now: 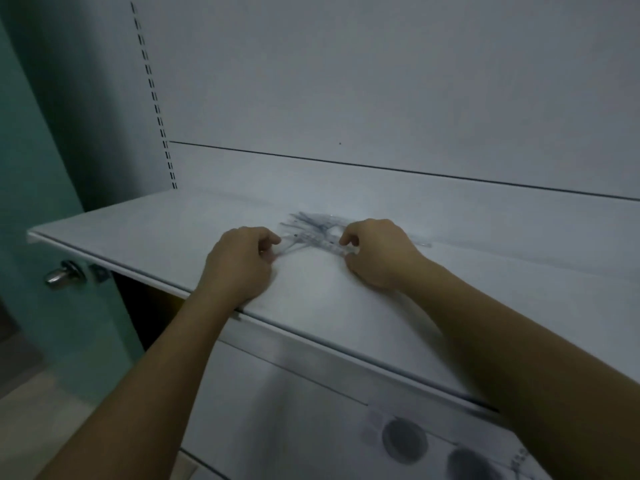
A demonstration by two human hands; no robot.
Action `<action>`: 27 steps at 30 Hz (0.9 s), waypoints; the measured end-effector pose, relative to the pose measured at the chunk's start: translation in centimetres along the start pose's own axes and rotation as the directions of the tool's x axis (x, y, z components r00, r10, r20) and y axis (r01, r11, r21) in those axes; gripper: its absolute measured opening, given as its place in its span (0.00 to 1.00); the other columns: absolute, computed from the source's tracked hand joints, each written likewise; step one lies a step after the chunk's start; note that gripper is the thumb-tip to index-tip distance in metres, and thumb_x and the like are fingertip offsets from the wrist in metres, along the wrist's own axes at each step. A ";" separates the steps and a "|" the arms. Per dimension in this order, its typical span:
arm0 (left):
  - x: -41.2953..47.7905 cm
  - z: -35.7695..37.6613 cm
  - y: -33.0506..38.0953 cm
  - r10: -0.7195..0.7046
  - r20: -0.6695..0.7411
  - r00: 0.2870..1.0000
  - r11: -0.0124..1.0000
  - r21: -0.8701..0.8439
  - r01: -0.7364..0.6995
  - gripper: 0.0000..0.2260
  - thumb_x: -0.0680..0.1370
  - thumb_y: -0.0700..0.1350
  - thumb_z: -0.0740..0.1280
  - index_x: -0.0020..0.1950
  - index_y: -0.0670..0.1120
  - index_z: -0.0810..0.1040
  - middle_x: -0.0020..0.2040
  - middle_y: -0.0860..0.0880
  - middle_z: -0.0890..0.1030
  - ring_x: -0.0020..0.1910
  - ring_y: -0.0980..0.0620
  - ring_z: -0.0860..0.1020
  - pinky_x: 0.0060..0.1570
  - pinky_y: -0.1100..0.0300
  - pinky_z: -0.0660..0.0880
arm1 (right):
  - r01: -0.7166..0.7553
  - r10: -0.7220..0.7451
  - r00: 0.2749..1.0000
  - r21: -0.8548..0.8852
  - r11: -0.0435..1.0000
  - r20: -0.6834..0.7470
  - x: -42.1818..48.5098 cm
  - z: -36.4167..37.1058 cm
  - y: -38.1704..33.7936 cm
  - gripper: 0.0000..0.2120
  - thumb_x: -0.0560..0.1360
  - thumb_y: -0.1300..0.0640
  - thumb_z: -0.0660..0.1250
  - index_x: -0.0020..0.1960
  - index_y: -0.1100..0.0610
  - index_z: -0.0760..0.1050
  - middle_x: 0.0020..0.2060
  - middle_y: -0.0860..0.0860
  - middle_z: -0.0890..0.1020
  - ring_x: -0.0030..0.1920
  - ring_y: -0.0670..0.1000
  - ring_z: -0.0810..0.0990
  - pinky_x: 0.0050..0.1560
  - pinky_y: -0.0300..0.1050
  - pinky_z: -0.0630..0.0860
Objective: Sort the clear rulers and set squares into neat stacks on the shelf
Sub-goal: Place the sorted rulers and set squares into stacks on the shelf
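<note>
Both hands rest on the white shelf [145, 216]. The left hand [239, 263] and the right hand [377, 254] each pinch one end of a clear ruler [313, 241]. Behind it lies a messy pile of clear rulers and set squares [313, 221], too see-through and blurry to count.

The shelf [145, 216] and far back panel [381, 81] are pale grey-white, with dashed black slots [152, 90] down the panel's left edge. The rulers [313, 233] are clear with fine dark markings; the door [41, 168] at left is teal, its knob [64, 275] silver.
</note>
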State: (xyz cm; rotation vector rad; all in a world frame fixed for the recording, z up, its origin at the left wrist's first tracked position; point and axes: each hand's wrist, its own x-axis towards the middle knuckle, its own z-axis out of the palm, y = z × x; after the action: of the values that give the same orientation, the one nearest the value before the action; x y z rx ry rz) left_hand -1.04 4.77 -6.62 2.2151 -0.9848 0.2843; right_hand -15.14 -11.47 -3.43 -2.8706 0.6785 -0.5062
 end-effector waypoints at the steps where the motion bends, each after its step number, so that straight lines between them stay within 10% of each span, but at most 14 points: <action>1: 0.0 0.0 0.0 0.015 -0.004 1.000 1.000 -0.012 -0.015 0.11 0.77 0.41 0.67 0.58 0.49 0.81 0.53 0.49 0.82 0.50 0.51 0.78 0.55 0.55 0.76 | -0.003 0.003 1.000 -0.001 1.000 0.007 -0.1 0.0 0.0 0.14 0.73 0.56 0.66 0.59 0.51 0.78 0.56 0.52 0.79 0.54 0.54 0.77 0.50 0.41 0.69; 15: -0.5 -0.1 0.9 0.101 0.035 0.994 0.994 0.036 -0.102 0.15 0.77 0.37 0.60 0.61 0.47 0.78 0.55 0.47 0.81 0.54 0.45 0.77 0.53 0.53 0.74 | -0.054 0.017 0.987 -0.233 0.971 -0.161 -0.8 -2.0 -0.3 0.12 0.76 0.59 0.59 0.55 0.54 0.79 0.49 0.51 0.82 0.48 0.54 0.77 0.41 0.43 0.69; 20: -0.4 -0.2 0.9 0.106 -0.014 0.994 0.990 0.096 -0.104 0.12 0.81 0.43 0.57 0.60 0.47 0.77 0.53 0.44 0.78 0.50 0.45 0.76 0.52 0.51 0.72 | -0.078 0.070 0.974 -0.029 0.997 -0.214 -1.2 -4.0 0.6 0.12 0.75 0.59 0.61 0.53 0.51 0.81 0.44 0.50 0.84 0.41 0.51 0.79 0.40 0.41 0.72; 27: -1.2 -1.5 2.5 0.056 -0.047 0.997 0.966 -0.249 -0.066 0.06 0.77 0.42 0.65 0.47 0.50 0.82 0.41 0.52 0.83 0.38 0.56 0.78 0.41 0.60 0.76 | -0.185 0.199 0.980 0.374 0.909 0.003 -2.9 -7.1 3.6 0.08 0.75 0.64 0.63 0.46 0.55 0.80 0.40 0.51 0.85 0.35 0.48 0.85 0.39 0.42 0.82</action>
State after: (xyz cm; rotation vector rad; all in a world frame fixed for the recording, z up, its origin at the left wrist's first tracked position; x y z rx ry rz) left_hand -3.52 5.23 -4.79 1.9461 -1.0099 0.2176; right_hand -21.62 -13.79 1.56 -2.4160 0.7669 -0.5857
